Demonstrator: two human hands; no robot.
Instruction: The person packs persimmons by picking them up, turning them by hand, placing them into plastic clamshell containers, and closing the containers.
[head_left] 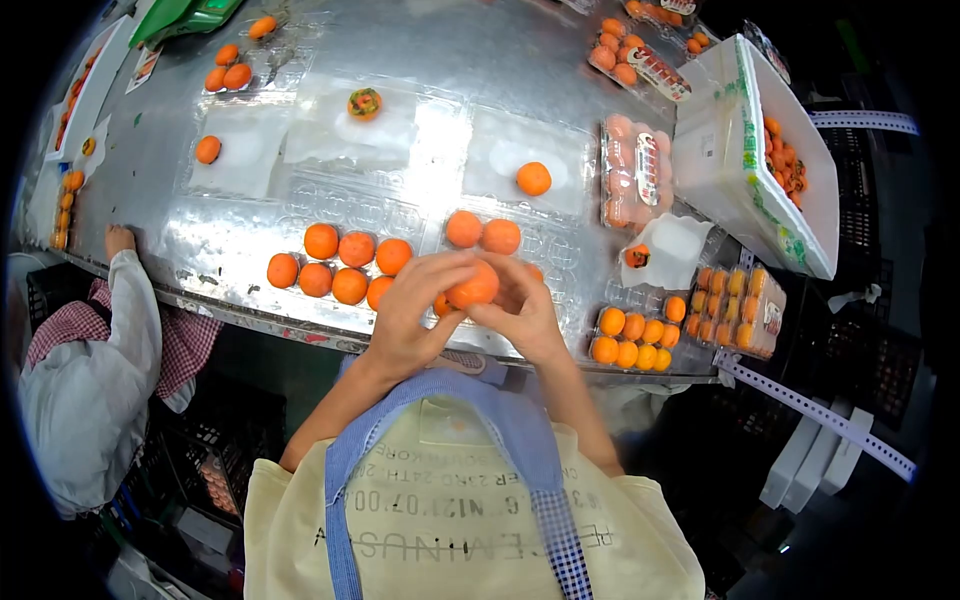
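An orange persimmon (474,284) is held between my two hands above the near edge of the metal table. My left hand (418,303) has its fingers curled over the fruit from the left. From the other side, my right hand (525,308) cups it with thumb and fingers. Beneath and beyond the hands lies a clear plastic tray (560,245) with a few persimmons (500,237). Left of it, another clear tray holds two rows of persimmons (350,286). My hands partly cover the fruit under them.
A white foam box (740,150) of persimmons stands tilted at the right. Filled packs (636,170) and a tray of yellower fruit (636,338) sit nearby. Single persimmons (534,178) rest on white liners (350,130). A co-worker's sleeve (130,300) reaches the table's left edge.
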